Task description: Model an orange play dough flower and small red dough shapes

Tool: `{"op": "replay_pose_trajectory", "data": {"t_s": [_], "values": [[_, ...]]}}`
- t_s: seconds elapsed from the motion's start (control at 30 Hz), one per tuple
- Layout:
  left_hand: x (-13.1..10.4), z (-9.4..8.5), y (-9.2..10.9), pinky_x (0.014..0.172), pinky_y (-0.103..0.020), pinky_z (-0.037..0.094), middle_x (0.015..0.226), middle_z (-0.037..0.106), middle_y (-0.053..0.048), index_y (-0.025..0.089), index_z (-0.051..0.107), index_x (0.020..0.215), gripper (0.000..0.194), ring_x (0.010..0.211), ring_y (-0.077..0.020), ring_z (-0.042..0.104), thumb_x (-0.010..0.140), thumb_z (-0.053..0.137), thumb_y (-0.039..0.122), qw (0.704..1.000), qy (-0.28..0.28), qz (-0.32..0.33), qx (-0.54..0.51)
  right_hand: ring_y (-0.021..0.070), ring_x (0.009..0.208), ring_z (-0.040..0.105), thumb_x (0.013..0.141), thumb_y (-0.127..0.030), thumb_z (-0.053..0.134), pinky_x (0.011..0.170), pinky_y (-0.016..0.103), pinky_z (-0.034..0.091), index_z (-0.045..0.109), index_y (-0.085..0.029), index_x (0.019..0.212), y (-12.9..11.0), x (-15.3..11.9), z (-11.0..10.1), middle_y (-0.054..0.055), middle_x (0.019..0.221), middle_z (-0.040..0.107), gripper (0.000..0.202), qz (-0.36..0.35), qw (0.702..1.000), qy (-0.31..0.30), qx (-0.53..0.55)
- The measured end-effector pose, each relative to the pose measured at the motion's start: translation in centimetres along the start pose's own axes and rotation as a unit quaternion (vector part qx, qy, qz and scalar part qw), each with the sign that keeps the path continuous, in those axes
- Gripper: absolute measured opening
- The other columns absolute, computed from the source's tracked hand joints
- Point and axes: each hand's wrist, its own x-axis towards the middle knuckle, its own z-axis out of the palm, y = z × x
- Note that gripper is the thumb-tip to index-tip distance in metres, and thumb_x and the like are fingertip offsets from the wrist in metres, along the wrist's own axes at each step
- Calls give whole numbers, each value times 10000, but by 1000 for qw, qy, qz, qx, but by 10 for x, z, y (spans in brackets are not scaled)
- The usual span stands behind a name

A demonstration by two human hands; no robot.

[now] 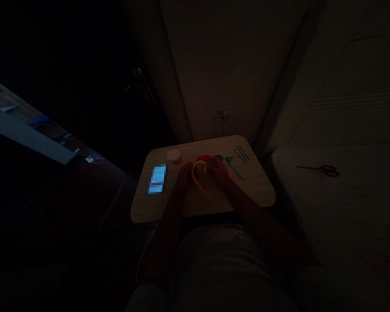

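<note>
In this dark room, a round-cornered worktop (pixel 256 201) stands near the wall (pixel 198 86), its front edge by the person's lap (pixel 214 260). A gap parts the phone (pixel 157 178) from the left hand (pixel 185 174). That hand and the right hand (pixel 218 170) are at an orange strip (pixel 195 177) over the middle — too dark to tell if the fingers pinch it. A tub (pixel 174 157) is left; thin sticks (pixel 242 154), right.

Left hand (pixel 184 174), right hand (pixel 219 170) hold curled orange strip (pixel 196 180).

Tabletop (pixel 256 190): wood-grain, smooth, matt. Door handle (pixel 137 72): shiny metal. Wall socket (pixel 219 111): smooth plastic. Lap clothing (pixel 221 255): matt cloth. Orange strip (pixel 195 178): matt, possibly fuzzy; too dark to be sure.
</note>
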Motion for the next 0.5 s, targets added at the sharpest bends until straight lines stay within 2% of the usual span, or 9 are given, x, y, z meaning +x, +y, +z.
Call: {"op": "replay_pose_trajectory", "data": {"t_s": [0.1, 0.17, 0.23, 0.33, 0.43, 0.5], "values": [[0, -2, -2, 514, -242, 414, 633, 618, -11, 166, 619, 662, 76, 554, -129, 531, 672, 686, 199, 999, -33, 7, 6, 224, 950, 690, 752, -404, 759, 832, 359, 551, 688, -248, 1001, -5, -2, 2, 57, 1123, 743, 302, -16, 1000, -15, -5], [0, -2, -3, 539, -244, 435, 668, 640, -9, 161, 653, 709, 92, 579, -132, 552, 632, 701, 176, 999, -43, 24, 8, 232, 964, 687, 765, -411, 741, 850, 369, 546, 697, -250, 1001, -6, -2, 2, 55, 1114, 742, 289, -15, 1000, -14, -12], [0, 0, -2, 567, -246, 455, 731, 671, -12, 168, 692, 802, 161, 615, -137, 577, 649, 718, 210, 999, -26, 45, 8, 233, 961, 679, 769, -424, 732, 854, 367, 537, 703, -245, 993, -6, -2, 1, 55, 1092, 741, 288, -12, 1000, -7, -25], [-1, 2, 0, 573, -252, 463, 766, 690, -23, 186, 720, 908, 224, 641, -150, 595, 765, 708, 358, 998, 1, 58, 25, 221, 910, 658, 751, -451, 738, 814, 345, 525, 699, -234, 940, -4, -1, 0, 44, 1014, 729, 290, -3, 999, 9, -49], [-4, 4, 1, 507, -247, 420, 637, 631, -10, 182, 697, 779, 304, 559, -140, 539, 816, 695, 484, 997, -6, 49, 56, 198, 849, 632, 752, -484, 736, 762, 316, 503, 681, -229, 896, -2, -1, -1, 23, 931, 702, 298, 12, 998, 13, -68], [-6, 4, 1, 483, -239, 396, 580, 587, 2, 176, 649, 674, 362, 523, -127, 502, 801, 720, 508, 996, -20, 41, 74, 191, 840, 618, 769, -513, 720, 747, 304, 489, 679, -225, 896, -1, -1, -2, 20, 917, 691, 317, 14, 997, 8, -77]]}}
